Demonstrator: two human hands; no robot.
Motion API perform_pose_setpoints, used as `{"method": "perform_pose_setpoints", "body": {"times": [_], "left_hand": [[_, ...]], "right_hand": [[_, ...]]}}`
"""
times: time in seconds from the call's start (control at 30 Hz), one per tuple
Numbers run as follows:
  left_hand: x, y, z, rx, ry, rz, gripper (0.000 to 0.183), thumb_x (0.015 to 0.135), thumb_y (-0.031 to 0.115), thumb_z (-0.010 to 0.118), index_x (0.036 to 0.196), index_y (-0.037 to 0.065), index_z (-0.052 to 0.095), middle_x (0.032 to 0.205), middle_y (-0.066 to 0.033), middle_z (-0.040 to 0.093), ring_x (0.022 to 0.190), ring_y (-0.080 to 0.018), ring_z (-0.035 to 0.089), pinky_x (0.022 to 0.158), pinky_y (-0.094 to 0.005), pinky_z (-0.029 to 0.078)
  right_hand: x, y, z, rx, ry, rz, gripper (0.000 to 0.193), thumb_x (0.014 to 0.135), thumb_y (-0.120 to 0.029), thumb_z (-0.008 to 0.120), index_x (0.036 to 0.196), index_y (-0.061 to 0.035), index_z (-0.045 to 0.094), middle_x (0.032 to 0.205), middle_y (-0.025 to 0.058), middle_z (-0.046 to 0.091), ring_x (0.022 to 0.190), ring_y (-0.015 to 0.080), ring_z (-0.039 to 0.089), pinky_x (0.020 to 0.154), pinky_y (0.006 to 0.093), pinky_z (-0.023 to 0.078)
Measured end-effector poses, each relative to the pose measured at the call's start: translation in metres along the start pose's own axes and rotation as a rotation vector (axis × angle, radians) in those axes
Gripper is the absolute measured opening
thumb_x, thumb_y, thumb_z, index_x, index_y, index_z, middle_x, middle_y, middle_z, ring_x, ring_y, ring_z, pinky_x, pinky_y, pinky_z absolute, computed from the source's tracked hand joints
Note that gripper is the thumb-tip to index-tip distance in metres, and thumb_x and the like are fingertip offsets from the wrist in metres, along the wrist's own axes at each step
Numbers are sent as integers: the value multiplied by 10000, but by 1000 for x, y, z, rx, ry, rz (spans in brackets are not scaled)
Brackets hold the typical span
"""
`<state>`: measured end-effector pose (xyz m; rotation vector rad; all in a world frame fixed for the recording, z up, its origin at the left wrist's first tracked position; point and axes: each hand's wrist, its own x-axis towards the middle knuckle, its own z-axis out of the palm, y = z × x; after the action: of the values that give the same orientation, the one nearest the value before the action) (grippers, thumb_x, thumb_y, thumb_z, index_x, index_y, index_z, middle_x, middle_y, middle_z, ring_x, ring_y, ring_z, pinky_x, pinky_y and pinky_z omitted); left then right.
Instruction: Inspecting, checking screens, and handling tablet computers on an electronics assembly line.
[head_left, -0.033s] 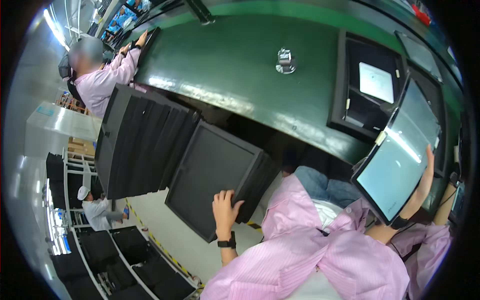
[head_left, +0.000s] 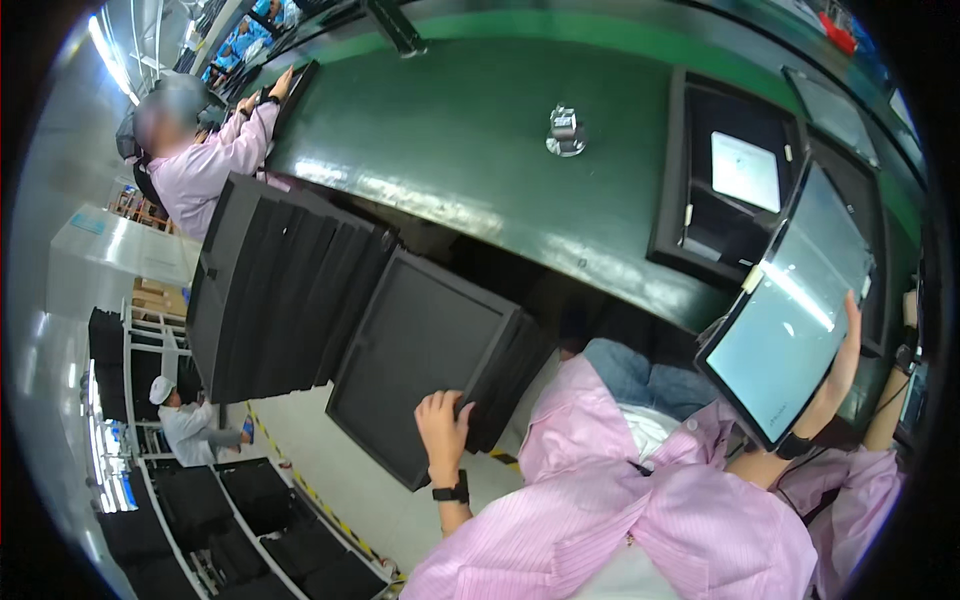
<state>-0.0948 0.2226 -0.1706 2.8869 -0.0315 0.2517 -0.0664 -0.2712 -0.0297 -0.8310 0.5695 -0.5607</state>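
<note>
Display panel [head_left: 790, 310]: over at the right, tilted, glossy face showing, upper end overlapping the open black case [head_left: 670, 170] from this angle, lower end out past the front of the green tabletop [head_left: 450, 120].
Right hand [head_left: 843, 350]: clasping the panel's right long edge; what supports the underside is hidden.
Left hand [head_left: 442, 430]: loosely bent, thumb apart, nothing in it, right at the near side of the black tray [head_left: 420, 350]; is it pressing? Cannot tell.
One-sided hold: here's the worry, a slack grip could let the panel twist and drop off the front.
Case rim: a low swing might knock the panel's edge there and chip it.
Glossy face: stray fingertips could smudge it.
Tray pile: a careless left-hand push could slide the top one.
</note>
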Motion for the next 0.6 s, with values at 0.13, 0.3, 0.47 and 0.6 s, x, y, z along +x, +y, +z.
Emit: {"method": "perform_pose_setpoints", "body": {"times": [0.13,0.3,0.47,0.6], "left_hand": [[6,20,-53,-122,248,-185,211,741,70,674,929,11,597,899,-139,575,891,-324,546,780,-383,446],[-16,28,-174,-578,542,-424,347,810,-2,600,1148,-23,526,1064,-85,571,950,-133,530,829,-277,431],[31,79,-201,-778,749,-19,451,848,-9,550,1282,-56,436,1224,-150,528,1068,-207,529,947,-316,390],[140,140,-185,-471,685,36,362,767,-1,654,1127,-1,613,959,-27,545,700,-94,416,556,-237,289]], "right_hand": [[-4,1,5,-30,44,-28,279,882,-177,570,1119,-38,525,972,59,597,856,136,607,735,244,475],[-2,0,1,86,12,17,252,890,-187,559,1099,-50,528,942,59,600,822,141,621,690,245,498],[11,-4,-11,120,-1,5,263,895,-182,550,1123,-55,518,963,63,599,842,146,623,689,249,509],[15,-1,-19,147,-41,-56,355,896,-149,544,1232,-55,475,1072,72,583,932,154,600,763,262,496]]}}
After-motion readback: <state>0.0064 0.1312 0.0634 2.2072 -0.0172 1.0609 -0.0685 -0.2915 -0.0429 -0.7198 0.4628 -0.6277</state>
